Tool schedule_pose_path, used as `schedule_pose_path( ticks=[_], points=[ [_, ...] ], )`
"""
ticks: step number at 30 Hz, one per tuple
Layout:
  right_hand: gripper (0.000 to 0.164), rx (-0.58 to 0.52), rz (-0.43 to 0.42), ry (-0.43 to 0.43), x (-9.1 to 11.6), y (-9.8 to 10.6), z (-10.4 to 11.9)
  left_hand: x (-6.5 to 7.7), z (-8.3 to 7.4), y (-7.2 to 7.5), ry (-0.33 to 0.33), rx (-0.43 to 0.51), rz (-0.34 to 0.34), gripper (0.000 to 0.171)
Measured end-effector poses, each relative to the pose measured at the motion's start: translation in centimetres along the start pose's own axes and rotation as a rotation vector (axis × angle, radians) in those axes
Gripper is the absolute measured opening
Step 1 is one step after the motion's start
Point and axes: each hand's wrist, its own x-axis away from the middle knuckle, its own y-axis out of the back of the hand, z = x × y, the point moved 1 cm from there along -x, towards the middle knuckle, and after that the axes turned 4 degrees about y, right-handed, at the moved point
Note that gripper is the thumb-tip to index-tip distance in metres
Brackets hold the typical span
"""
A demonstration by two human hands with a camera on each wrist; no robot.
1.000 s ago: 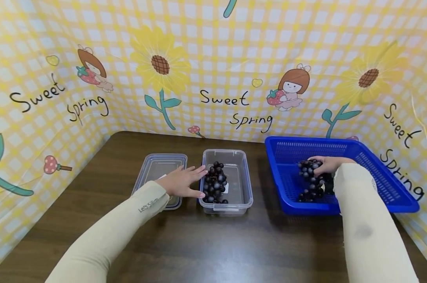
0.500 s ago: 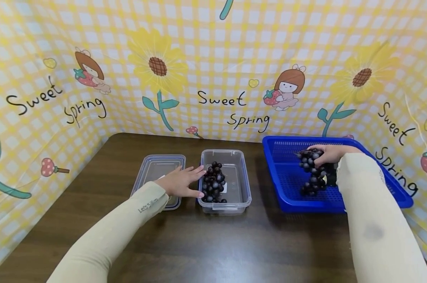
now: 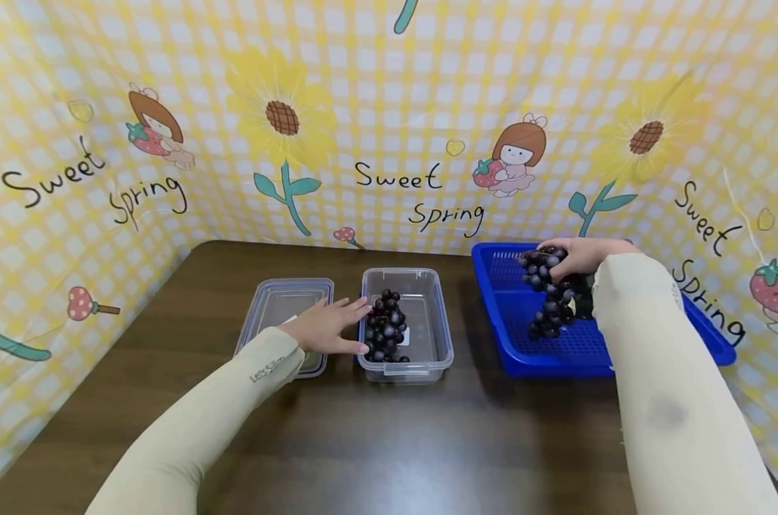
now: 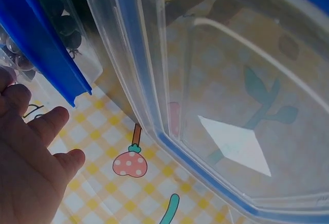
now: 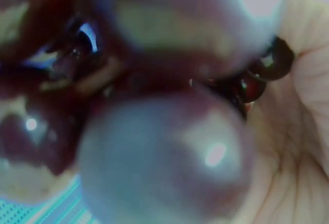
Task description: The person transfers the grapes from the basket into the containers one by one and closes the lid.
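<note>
My right hand (image 3: 578, 259) grips a bunch of dark grapes (image 3: 548, 275) over the blue plastic basket (image 3: 492, 315); part of the bunch hangs down below the fingers. Up close in the right wrist view, the grapes (image 5: 164, 157) lie against the palm. My left hand (image 3: 327, 327) is spread at the left side of a clear plastic container (image 3: 430, 322), its fingertips at the rim. Inside that container, along its left side, lies another bunch of grapes (image 3: 385, 325). In the left wrist view the left hand (image 4: 31, 152) shows with its fingers apart, close to the container's blue edge (image 4: 46, 39).
Left of the container, partly under my left hand, lies a clear lid (image 3: 279, 304) with a blue seal. Everything stands on a dark brown table (image 3: 337, 443). A yellow checked cloth (image 3: 389, 93) with printed flowers closes off the back and sides.
My right hand has lifted the bunch of grapes a little from the basket's floor. The left hand stays at the container. The whole view has shifted slightly.
</note>
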Motion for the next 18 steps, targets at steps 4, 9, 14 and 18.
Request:
schedule_pose_path(
  ticks=[4, 9, 14, 18],
  points=[
    [0.076, 0.013, -0.029, 0.039, -0.6, 0.0, 1.7, -0.1, 0.0, 0.2, 0.003, -0.001, -0.014, 0.085],
    [0.07, -0.037, -0.045, 0.07, -1.4, -0.5, 3.4, 0.0, 0.0, 0.1, -0.004, 0.017, -0.026, 0.084],
    [0.07, -0.081, -0.029, 0.081, -2.2, -1.1, 5.6, 0.2, 0.2, -0.1, -0.007, 0.035, -0.013, 0.085],
    [0.072, -0.115, -0.027, 0.096, -3.2, -1.9, 7.9, -0.1, 0.3, -0.2, -0.009, 0.048, -0.028, 0.085]
  ],
)
